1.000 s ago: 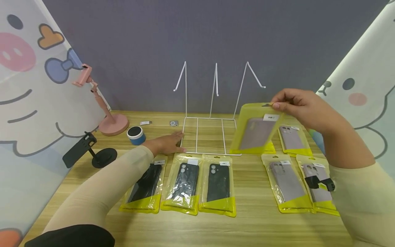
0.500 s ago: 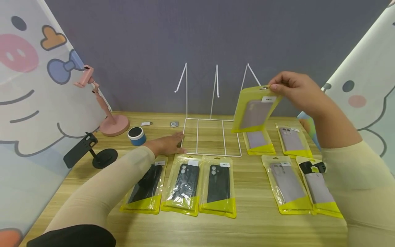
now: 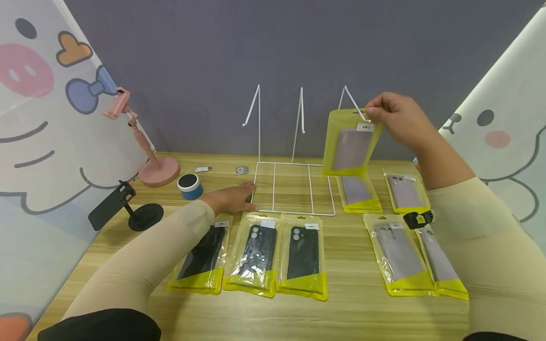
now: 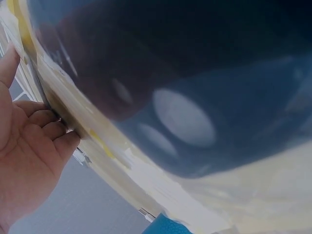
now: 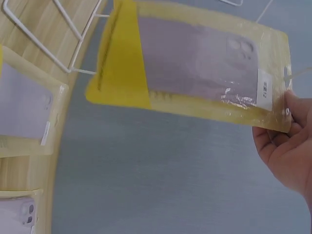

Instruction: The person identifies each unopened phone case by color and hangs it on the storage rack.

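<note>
My right hand (image 3: 396, 118) pinches the top corner of a yellow-edged clear pouch (image 3: 351, 148) with a light purple phone case inside. The pouch hangs upright at the rack's right hook (image 3: 355, 103); that hook's tip shows in front of it. In the right wrist view, the white wire reaches the pouch's hang hole (image 5: 287, 75). My left hand (image 3: 233, 198) rests with extended fingers at the left side of the white wire rack's base (image 3: 294, 212). Middle hook (image 3: 302, 111) and left hook (image 3: 250, 106) carry nothing.
Three pouches with black phone cases (image 3: 303, 253) lie in front of the rack. Several purple-case pouches (image 3: 398, 253) lie to the right. At left stand a pink stand (image 3: 159, 171), a black phone stand (image 3: 146, 217) and a blue round jar (image 3: 190, 186).
My right hand has raised the pouch and carried it slightly left onto the line of the right hook, whose tip now shows in front of it. The left hand has stayed in place.
</note>
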The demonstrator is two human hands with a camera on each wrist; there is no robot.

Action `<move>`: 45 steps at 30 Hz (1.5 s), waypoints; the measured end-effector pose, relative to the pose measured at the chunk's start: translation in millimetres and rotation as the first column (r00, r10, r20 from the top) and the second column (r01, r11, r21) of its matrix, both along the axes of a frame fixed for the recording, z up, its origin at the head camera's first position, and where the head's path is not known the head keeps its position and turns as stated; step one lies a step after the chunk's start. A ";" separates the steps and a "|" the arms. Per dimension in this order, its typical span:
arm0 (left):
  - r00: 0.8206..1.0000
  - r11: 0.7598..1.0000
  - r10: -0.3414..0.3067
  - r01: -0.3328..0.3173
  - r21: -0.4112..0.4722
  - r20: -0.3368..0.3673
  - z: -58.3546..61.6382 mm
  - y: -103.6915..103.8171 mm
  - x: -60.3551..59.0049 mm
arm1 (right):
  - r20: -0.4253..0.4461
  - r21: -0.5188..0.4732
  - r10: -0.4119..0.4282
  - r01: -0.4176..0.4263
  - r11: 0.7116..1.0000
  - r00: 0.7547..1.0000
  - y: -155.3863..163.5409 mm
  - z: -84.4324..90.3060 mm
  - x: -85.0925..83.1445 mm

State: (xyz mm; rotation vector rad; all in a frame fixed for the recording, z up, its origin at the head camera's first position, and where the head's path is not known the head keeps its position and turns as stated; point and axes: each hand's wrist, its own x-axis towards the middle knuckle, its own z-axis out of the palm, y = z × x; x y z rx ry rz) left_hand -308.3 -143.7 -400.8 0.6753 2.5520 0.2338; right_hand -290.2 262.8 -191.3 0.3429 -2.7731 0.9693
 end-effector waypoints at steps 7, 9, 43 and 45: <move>1.000 1.000 0.019 -0.019 0.006 0.022 2.0 0.0 1.9 | -0.012 -0.019 -0.071 0.070 0.997 0.997 -2.3 -0.9 -24.0; 1.000 1.000 0.017 -0.017 0.003 0.021 1.9 -0.5 2.5 | -0.016 -0.019 -0.082 0.082 0.996 0.996 -4.4 -0.9 -30.4; 0.998 0.998 -0.058 0.056 -0.037 -0.040 -0.7 11.8 5.0 | 0.053 0.011 -0.142 0.141 0.990 0.988 8.0 6.0 -69.9; 0.997 0.998 -0.061 0.060 -0.034 -0.041 -0.1 11.8 4.3 | 0.054 -0.015 -0.148 0.149 0.989 0.987 14.4 7.2 -64.8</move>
